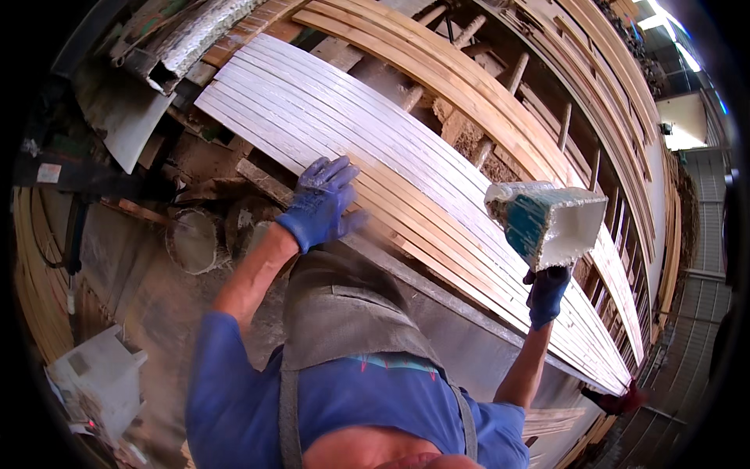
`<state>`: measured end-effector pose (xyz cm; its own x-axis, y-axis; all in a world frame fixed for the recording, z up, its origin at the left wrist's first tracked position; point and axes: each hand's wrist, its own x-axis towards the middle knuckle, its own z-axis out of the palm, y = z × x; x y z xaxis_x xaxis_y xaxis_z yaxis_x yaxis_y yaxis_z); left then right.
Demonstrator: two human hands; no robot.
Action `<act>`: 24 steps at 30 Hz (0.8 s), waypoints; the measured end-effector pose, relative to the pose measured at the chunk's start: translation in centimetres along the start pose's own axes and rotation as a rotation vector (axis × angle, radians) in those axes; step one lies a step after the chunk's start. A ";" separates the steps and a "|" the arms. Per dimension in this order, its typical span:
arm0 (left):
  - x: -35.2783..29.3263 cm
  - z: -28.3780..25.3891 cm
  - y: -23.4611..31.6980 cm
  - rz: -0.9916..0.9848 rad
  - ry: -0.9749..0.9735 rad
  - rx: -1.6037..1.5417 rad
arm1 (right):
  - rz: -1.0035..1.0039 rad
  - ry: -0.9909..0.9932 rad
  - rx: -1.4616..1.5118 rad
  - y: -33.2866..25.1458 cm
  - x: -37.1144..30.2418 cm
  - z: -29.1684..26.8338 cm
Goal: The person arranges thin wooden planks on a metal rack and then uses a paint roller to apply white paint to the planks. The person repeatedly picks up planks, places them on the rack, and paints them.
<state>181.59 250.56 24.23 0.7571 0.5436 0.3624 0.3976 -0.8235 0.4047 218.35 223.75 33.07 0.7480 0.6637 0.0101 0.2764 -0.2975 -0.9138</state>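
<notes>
Round bars (519, 72) are holding up long bare wood strips (414, 51). Nearer, more thin strips (375, 168) are lying side by side along a gray edge (437, 291), with white coating covering their left end. Their underside is hiding.

Blue gloves (301, 228) cover the left hand (322, 197) and right hand (548, 297). Over a blue, short-sleeved shirt (363, 402) with a teal-and-red print (400, 363) lies a dull grey apron (351, 332) with narrow shoulder straps (289, 422).
</notes>
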 end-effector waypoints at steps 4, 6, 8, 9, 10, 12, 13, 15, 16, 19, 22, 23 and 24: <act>2.2 1.0 0.8 0.038 -0.039 0.037 | -0.043 -0.023 -0.003 1.2 0.3 -0.7; 3.0 1.4 1.4 0.027 -0.074 0.052 | -0.031 -0.017 0.016 1.8 0.8 -1.2; 3.6 1.9 1.9 0.000 -0.124 0.036 | 0.021 -0.023 0.050 2.2 1.4 -1.8; 3.9 2.1 2.1 0.000 -0.117 0.026 | 0.001 -0.008 -0.012 2.3 1.7 -2.1; 4.2 2.4 2.4 -0.009 -0.114 0.034 | -0.014 -0.025 -0.027 2.5 2.0 -2.4; 4.8 3.0 2.9 -0.017 -0.094 0.046 | -0.002 -0.036 -0.018 2.7 2.5 -3.1; 5.1 3.3 3.1 -0.003 -0.086 0.047 | -0.010 -0.039 -0.008 2.8 2.7 -3.4; 5.8 3.9 3.5 0.016 -0.074 0.042 | -0.034 -0.056 -0.044 3.0 3.2 -3.8; 6.1 4.1 3.7 0.001 -0.109 0.055 | -0.049 -0.065 -0.038 3.2 3.4 -4.0; 6.8 4.5 4.2 -0.009 -0.141 0.071 | -0.006 -0.066 -0.016 3.5 3.9 -4.3; 7.2 4.6 4.6 -0.020 -0.147 0.061 | 0.021 -0.060 -0.027 3.7 4.3 -4.5; 7.3 4.6 4.7 -0.017 -0.142 0.065 | 0.005 -0.063 -0.023 3.7 4.4 -4.5; 7.5 4.6 4.8 -0.026 -0.158 0.067 | 0.010 -0.070 -0.016 3.7 4.6 -4.5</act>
<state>191.54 249.97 25.04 0.8158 0.5371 0.2143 0.4480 -0.8213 0.3531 225.49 222.61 31.58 0.7065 0.7072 -0.0277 0.2794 -0.3147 -0.9072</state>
